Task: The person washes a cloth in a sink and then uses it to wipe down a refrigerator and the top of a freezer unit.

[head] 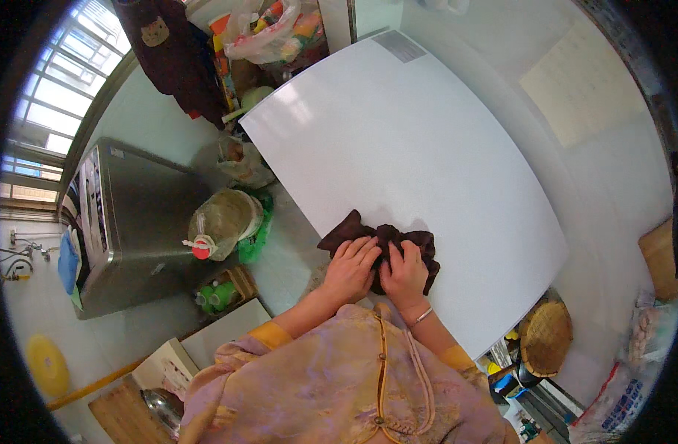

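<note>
A bunched dark brown cloth (pixel 344 228) lies on a smooth white flat top (pixel 422 150), close to the edge nearest my body. My left hand (pixel 350 269) rests on the left part of the cloth, fingers together and pointing forward. Beside it, my right hand (pixel 404 272) grasps the middle and right part, its fingers bent into the folds. A bracelet (pixel 423 315) circles my right wrist. The two hands are close together, and some fingertips are hidden in the fabric.
Left of the top stand a large plastic jug (pixel 225 222) with a red cap and a dark grey metal-sided appliance (pixel 144 216). A filled plastic bag (pixel 272 33) is beyond the far left edge. At the right near corner is a round woven basket (pixel 547 338). A wall (pixel 499 72) borders the right side.
</note>
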The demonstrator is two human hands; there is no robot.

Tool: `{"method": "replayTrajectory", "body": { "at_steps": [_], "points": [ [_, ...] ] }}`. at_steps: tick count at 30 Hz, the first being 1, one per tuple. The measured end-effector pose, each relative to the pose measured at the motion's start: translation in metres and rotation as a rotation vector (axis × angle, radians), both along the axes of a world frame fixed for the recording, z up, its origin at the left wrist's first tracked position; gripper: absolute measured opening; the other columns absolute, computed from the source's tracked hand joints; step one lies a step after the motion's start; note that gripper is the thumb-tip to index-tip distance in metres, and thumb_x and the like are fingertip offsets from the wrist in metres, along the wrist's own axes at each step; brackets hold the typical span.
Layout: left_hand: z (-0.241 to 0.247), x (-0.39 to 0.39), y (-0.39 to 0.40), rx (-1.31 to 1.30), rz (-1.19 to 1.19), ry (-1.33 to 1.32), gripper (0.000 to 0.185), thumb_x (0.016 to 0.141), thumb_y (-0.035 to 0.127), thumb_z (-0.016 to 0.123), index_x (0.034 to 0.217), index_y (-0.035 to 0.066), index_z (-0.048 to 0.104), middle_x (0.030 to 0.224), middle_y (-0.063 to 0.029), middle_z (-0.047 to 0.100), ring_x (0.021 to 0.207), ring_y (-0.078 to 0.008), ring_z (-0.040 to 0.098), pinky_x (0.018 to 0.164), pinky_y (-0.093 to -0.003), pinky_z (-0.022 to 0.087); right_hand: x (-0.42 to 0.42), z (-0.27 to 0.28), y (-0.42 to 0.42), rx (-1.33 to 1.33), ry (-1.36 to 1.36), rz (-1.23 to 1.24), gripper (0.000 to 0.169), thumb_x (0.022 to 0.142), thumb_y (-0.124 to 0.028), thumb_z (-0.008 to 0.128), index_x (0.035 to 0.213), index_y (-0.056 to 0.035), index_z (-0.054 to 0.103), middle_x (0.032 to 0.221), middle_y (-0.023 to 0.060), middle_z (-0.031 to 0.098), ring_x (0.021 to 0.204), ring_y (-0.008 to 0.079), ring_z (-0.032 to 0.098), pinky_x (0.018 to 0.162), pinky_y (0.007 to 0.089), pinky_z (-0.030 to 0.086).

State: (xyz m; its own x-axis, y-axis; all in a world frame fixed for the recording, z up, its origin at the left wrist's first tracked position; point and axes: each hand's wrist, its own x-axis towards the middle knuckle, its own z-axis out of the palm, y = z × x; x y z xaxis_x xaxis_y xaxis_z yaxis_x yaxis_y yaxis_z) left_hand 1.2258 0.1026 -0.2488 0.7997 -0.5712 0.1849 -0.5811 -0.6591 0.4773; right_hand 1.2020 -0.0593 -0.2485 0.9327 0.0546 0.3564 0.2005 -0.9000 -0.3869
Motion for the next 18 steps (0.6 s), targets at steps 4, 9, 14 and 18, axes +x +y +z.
{"method": "replayTrajectory", "body": {
  "at_steps": [4,9,14,18],
  "points": [
    [0.002,0.035,-0.001,-0.008,0.035,0.022,0.049,0.076,0.009,0.062,0.123,0.002,0.053,0.138,-0.0159,0.052,0.133,-0.0312,0.044,0.106,-0.0467,0.035,0.039,-0.004,0.002,-0.014,-0.041,0.001,0.04,0.073,-0.015,0.07,0.109,-0.0009,0.064,0.111,0.0161,0.055,0.093,0.0312,0.059,0.066,0.0374,0.056],
    [0.0,0.106,-0.01,0.015,0.054,-0.014,0.055,0.074,0.007,0.063,0.127,-0.001,0.05,0.14,-0.0178,0.049,0.134,-0.0328,0.042,0.105,-0.0474,0.035,0.106,-0.019,0.005,-0.061,-0.09,-0.054,0.043,0.075,-0.017,0.07,0.114,-0.0022,0.062,0.116,0.0166,0.054,0.099,0.0333,0.058,0.069,0.0399,0.057],
    [0.007,0.122,-0.012,-0.002,0.073,-0.067,0.052,0.071,0.007,0.063,0.121,0.001,0.053,0.128,-0.016,0.057,0.121,-0.0361,0.049,0.098,-0.0473,0.041,0.119,-0.011,0.002,0.016,-0.005,-0.026,0.041,0.076,-0.016,0.07,0.113,-0.0022,0.062,0.112,0.015,0.053,0.099,0.0321,0.058,0.07,0.0415,0.056],
    [0.012,0.072,0.002,0.106,0.02,0.029,0.053,0.07,0.007,0.065,0.12,0.001,0.052,0.122,-0.0167,0.059,0.115,-0.0379,0.05,0.095,-0.0478,0.042,0.066,0.002,-0.001,0.076,0.132,0.089,0.04,0.076,-0.014,0.069,0.115,-0.0034,0.062,0.108,0.0145,0.053,0.099,0.0331,0.058,0.072,0.0424,0.055]
  ]
}}
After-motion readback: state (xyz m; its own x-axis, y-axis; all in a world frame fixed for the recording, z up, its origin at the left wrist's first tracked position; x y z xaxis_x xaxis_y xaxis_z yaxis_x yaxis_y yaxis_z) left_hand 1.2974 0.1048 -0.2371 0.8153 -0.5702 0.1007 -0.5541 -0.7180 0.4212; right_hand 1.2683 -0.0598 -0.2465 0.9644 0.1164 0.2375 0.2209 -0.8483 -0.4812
